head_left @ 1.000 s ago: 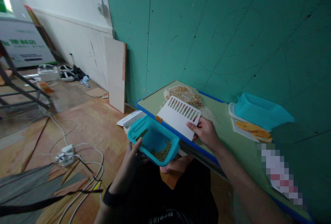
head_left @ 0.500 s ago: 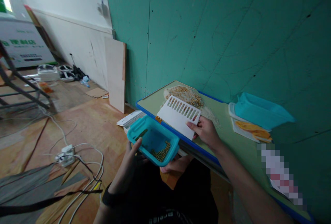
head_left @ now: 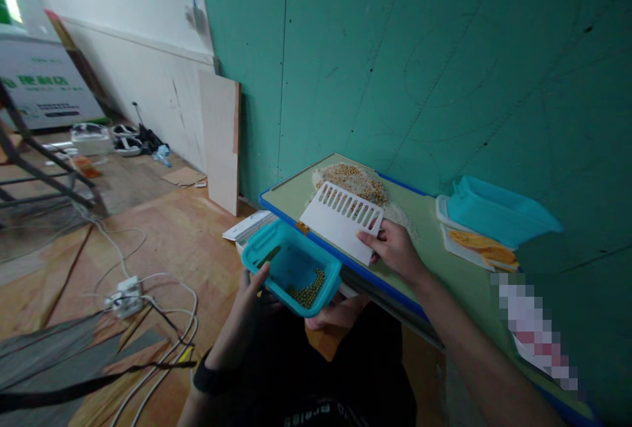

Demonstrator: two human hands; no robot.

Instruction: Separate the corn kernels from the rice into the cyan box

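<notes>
My left hand grips the near left side of a turquoise plastic box, thumb over its rim and fingers hidden below. The box is tilted beside the table edge, with round yellowish beans inside. Between the thumb and fingers of my right hand is a flat white slotted plate, held by its right end. Its slotted side reaches over a heap of pale grains mixed with yellow beans. Bare skin shows under the box's right end; whose body part it is I cannot tell.
The green tabletop has a blue edge and stands against a green wall. Towards its right are a second turquoise box, a white tray and an orange cloth. White cables and a power strip lie on the floor.
Almost nothing differs. The turquoise box has shifted very slightly left; the slotted plate stays in my right hand in nearly the same place.
</notes>
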